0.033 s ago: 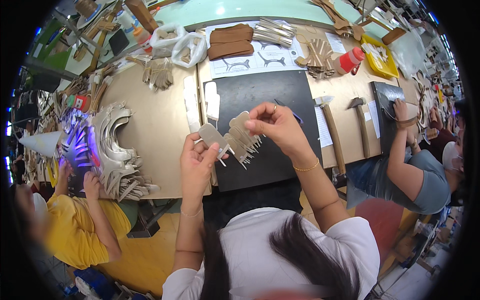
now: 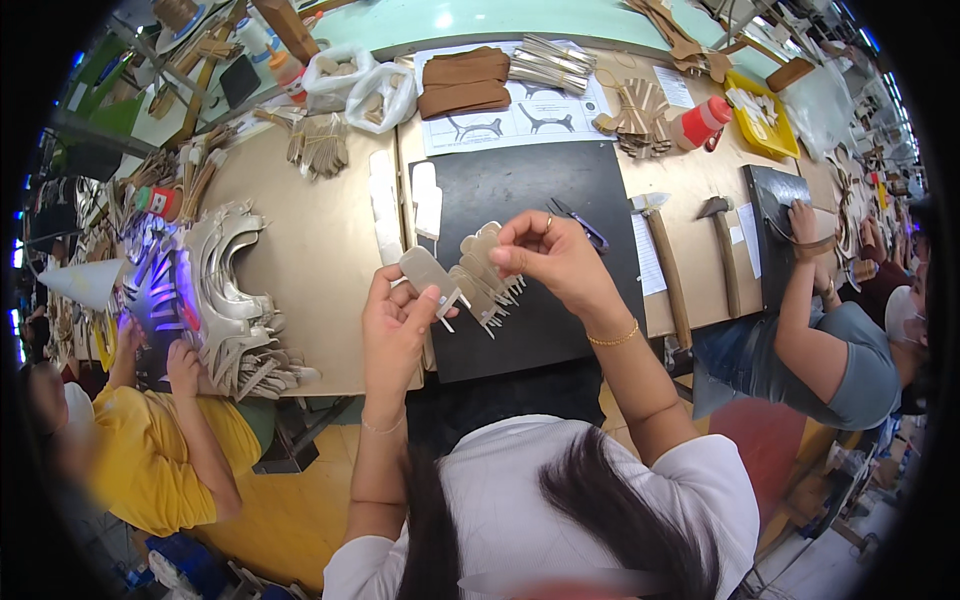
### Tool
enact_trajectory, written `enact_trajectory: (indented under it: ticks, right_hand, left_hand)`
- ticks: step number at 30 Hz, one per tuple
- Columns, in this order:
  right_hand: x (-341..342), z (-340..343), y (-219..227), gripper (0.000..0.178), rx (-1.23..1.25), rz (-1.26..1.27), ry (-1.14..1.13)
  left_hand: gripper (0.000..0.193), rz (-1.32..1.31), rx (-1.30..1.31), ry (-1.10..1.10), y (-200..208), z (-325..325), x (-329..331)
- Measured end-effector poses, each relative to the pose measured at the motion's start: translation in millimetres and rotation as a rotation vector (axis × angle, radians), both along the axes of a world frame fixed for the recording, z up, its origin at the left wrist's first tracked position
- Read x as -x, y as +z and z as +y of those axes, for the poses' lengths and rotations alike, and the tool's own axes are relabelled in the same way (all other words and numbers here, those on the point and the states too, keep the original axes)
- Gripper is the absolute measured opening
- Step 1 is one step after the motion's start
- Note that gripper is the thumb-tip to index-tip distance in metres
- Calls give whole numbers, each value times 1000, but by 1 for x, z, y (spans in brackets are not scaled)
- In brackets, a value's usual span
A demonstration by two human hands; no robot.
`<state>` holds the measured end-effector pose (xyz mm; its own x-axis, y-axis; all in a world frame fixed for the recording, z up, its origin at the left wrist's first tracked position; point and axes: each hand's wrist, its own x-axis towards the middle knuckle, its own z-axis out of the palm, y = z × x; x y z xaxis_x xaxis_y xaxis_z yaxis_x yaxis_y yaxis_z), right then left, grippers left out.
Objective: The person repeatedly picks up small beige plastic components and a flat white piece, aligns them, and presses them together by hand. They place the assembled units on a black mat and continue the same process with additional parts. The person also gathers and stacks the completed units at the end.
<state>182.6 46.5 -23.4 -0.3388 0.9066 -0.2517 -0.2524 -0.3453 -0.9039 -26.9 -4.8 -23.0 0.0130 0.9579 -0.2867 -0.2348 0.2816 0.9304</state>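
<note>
My left hand (image 2: 395, 318) pinches a flat beige piece with a rounded end (image 2: 427, 272) between thumb and fingers; narrow pale strips stick out at its lower end. Just right of it, a fanned row of similar thin beige pieces with narrow tails (image 2: 482, 282) lies overlapped over the black work mat (image 2: 560, 345). At that row's upper right, my right hand (image 2: 548, 252) has its thumb and forefinger closed together. Whatever those fingertips grip is hidden. Beyond the right hand, a small dark-handled cutting tool (image 2: 585, 225) rests on the mat.
Two hammers (image 2: 665, 265) lie right of the mat. White strips (image 2: 426, 198) lie at its left edge. Brown leather-like strips (image 2: 465, 82) and silvery strips (image 2: 550, 65) sit on a drawing sheet (image 2: 480, 130). A red bottle (image 2: 703, 120) stands behind. Co-workers sit at both sides.
My right hand has shifted very slightly down, and more of the dark-handled tool behind it shows. The left hand keeps its hold on the beige piece.
</note>
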Motion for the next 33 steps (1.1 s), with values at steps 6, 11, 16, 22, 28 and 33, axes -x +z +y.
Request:
enact_trajectory:
  ticks: [6,11,16,22,28,33]
  right_hand:
    - [9,-8,-4,16,6,-36,87]
    - [18,-12,7,14,-111,-134,131]
    - [26,-14,14,14,-268,-293,137]
    - [30,-11,17,16,-394,-321,80]
    - [34,-8,19,18,-369,-295,61]
    - [36,-9,17,18,-347,-270,40]
  left_hand:
    - [26,-28,3,10,-3,4,2]
    - [31,-1,-38,-18,2,1,1]
    - [38,-48,-112,-23,8,-3,-1]
    - [39,-67,-124,-24,14,-4,-6]
    - [38,-59,-159,-9,16,-11,-6]
    - [38,-55,-164,-6,15,-13,-6]
